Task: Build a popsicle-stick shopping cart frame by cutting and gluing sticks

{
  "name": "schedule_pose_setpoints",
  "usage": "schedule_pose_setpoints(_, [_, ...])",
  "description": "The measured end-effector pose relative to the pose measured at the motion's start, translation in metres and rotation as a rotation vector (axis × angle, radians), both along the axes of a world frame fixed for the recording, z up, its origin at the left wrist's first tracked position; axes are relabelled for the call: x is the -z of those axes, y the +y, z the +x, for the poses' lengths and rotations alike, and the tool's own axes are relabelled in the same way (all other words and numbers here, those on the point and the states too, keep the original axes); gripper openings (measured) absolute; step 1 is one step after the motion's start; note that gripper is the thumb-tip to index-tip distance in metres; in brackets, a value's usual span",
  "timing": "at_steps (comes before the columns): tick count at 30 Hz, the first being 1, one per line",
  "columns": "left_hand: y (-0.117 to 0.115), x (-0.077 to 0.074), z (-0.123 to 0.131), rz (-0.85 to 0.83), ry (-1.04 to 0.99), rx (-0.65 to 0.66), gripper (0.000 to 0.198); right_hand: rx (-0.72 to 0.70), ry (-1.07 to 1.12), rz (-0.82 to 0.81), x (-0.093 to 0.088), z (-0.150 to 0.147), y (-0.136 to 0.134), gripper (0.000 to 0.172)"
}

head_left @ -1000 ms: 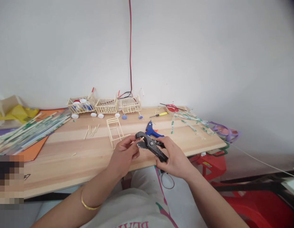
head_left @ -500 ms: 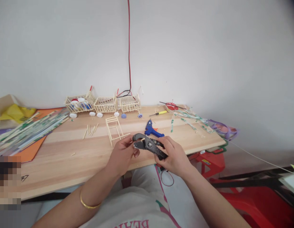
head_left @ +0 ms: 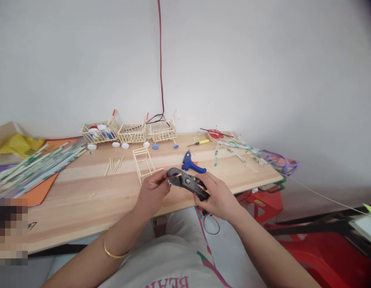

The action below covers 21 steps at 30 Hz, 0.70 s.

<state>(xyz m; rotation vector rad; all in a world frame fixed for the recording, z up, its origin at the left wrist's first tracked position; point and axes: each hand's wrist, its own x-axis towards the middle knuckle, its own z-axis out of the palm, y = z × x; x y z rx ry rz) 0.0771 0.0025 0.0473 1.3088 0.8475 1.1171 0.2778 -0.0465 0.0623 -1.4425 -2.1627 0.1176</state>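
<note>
My right hand (head_left: 217,197) is wrapped round the handles of black pruning shears (head_left: 188,181), whose jaws point left. A short bit of pale wooden stick (head_left: 178,175) shows between the jaws. My left hand (head_left: 151,194) is closed in a pinch at the jaw tips, on a thin wooden stick (head_left: 159,170) that is mostly hidden by the fingers. Just behind the left hand is a small open frame of glued sticks (head_left: 145,157). A blue glue gun (head_left: 193,165) lies behind the shears.
Three stick-built carts (head_left: 132,133) on round wheels stand along the wall. Cut stick pieces (head_left: 114,164) lie at middle left, long wrapped sticks (head_left: 50,164) further left. A yellow-handled tool (head_left: 202,142), a red bowl (head_left: 216,135) and plastic wrapper strips (head_left: 237,155) are at back right.
The shears' jaws and handles have come slightly closer together. My left fingers have curled in beneath the jaw tips. The view has shifted a little.
</note>
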Motion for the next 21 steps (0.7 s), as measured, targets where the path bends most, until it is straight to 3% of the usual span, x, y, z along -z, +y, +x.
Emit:
schedule_pose_setpoints(4, [0.001,0.005,0.001,0.003,0.011,0.0,0.012,-0.007,-0.012,-0.017,0.0,0.0,0.001,0.044])
schedule_pose_setpoints(10, [0.002,0.005,0.0,0.018,0.054,-0.016,0.011,0.011,-0.032,-0.04,0.004,0.0,0.002,0.033])
schedule_pose_setpoints(14, [0.004,0.004,0.004,-0.007,0.058,-0.022,0.015,0.08,-0.101,-0.116,0.004,-0.001,0.003,0.027])
schedule_pose_setpoints(21, [0.009,0.002,0.015,-0.064,0.145,-0.055,0.019,0.107,-0.199,-0.296,0.002,0.005,0.005,0.033])
